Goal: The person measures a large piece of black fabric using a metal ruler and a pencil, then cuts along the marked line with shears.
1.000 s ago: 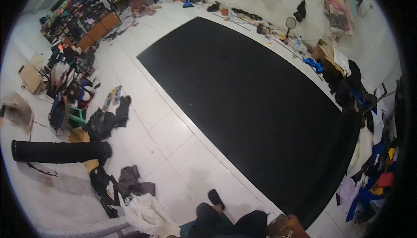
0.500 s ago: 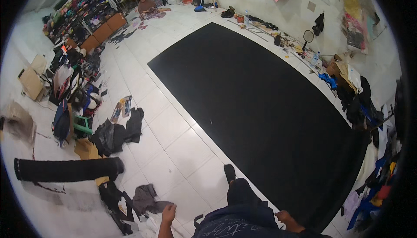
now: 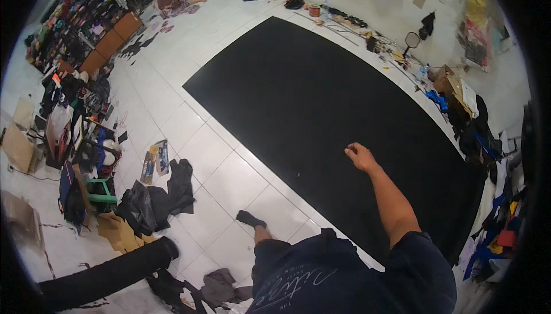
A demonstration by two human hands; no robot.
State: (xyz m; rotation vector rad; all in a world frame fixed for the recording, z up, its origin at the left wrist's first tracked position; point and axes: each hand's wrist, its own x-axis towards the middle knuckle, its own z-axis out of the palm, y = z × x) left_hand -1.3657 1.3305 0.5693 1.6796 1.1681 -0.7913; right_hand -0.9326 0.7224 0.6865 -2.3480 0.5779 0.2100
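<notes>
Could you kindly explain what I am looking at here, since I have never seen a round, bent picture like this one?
This comes from a wide fisheye camera worn on a person's head and aimed downward, so straight edges bend near the rim. There is no machine, only a person. Their right hand is loosely closed, holds nothing, and reaches out over a large black mat spread on the white tiled floor. The left hand is out of view. One socked foot steps forward. To the left lie dark clothes, a black roll and a green stool.

The mat [image 3: 338, 102] at centre looked matt black; the floor tiles [image 3: 224, 159] were glossy white; lower-left clothes [image 3: 166, 190] were soft cloth.
</notes>
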